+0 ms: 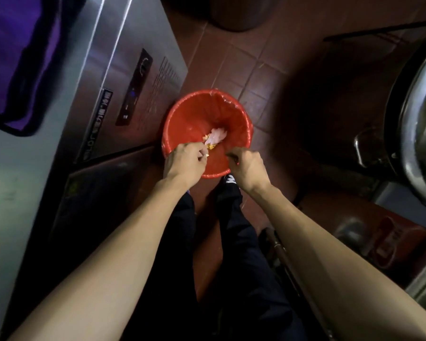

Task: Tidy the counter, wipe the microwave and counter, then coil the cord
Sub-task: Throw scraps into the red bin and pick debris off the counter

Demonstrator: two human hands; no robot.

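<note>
scraps: small bits (206, 155) pinched in the left hand (185, 163), over the red bin (182, 119); light, crumbly, likely to spill
right hand (247, 169): fingers curled; can't tell what it holds
bin: on the floor by the steel cabinet (123, 50)

Both forearms are bare from the bottom edge of the view to the wrists, with no sleeve in sight, and neither the left hand (185, 161) nor the right hand (247, 167) wears a glove, ring or watch that shows. The legs are in dark, loose trousers (234, 242), near black with soft folds. One dark shoe (229, 180) shows below them, bearing a white marking too blurred to read.
</note>
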